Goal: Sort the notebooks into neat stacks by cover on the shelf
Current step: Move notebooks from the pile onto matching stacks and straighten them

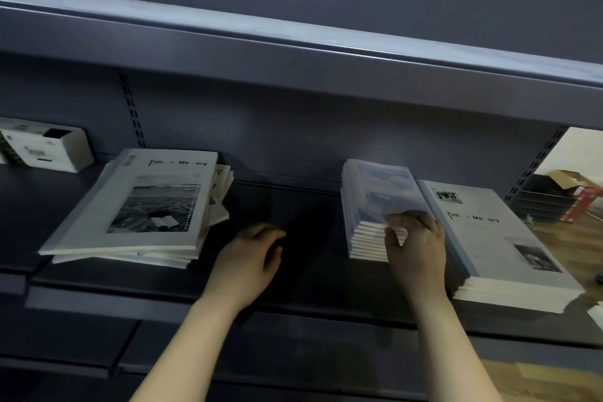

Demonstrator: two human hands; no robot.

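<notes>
On the dark shelf lie three groups of notebooks. An untidy pile with a grey "Time Memory" cover sits at the left. A neat stack with a blue sky cover stands right of centre. Beside it, at the far right, is a stack with a grey cover and a small photo. My right hand grips the near right corner of the sky stack, fingers over its top and thumb on its front edge. Over the bare shelf between the piles, my left hand hovers loosely curled and holds nothing.
A white box stands at the shelf's far left. The upper shelf's front lip overhangs the piles. Past the shelf's right end are dark trays, a red carton and wooden floor.
</notes>
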